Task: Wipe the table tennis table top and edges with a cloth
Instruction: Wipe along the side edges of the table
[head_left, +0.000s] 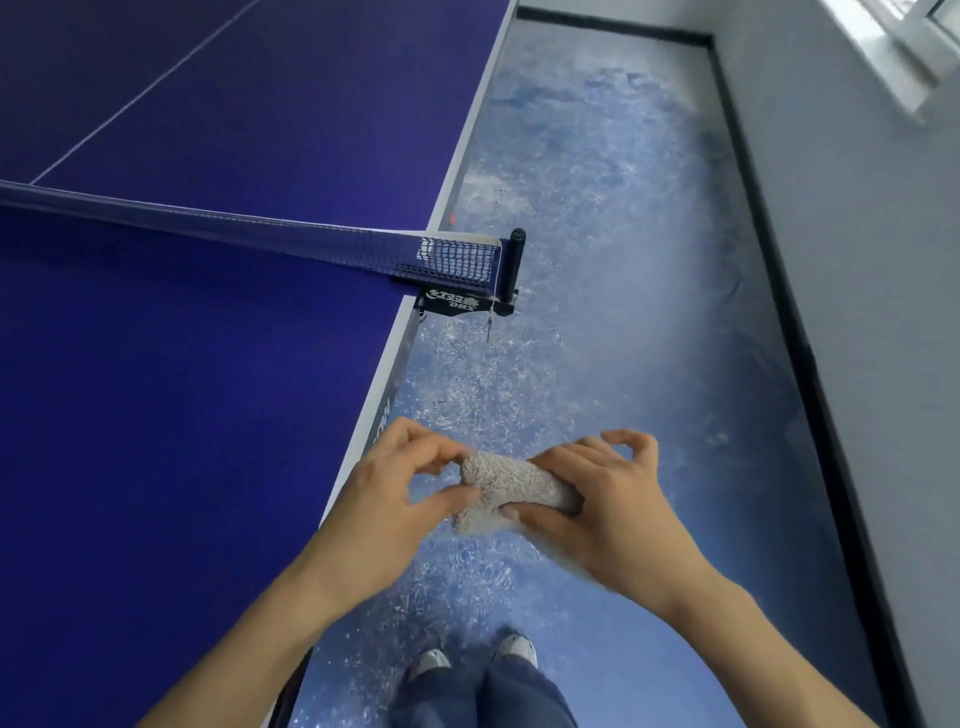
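I have the cloth (511, 491) bunched off the worktop (208, 389), just beyond its side edge, short of the net post (514, 265). My right hand (608, 514) grips it; my left hand (400, 499) pinches its end. I judge the wiping still ahead; nothing shows which parts are clean.

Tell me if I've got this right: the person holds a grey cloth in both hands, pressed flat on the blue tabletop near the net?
Not quite. Both hands, left hand and right hand, do hold the grey cloth, but the head view shows it bunched up in the air beside the table's edge, over the floor, not pressed on the tabletop.
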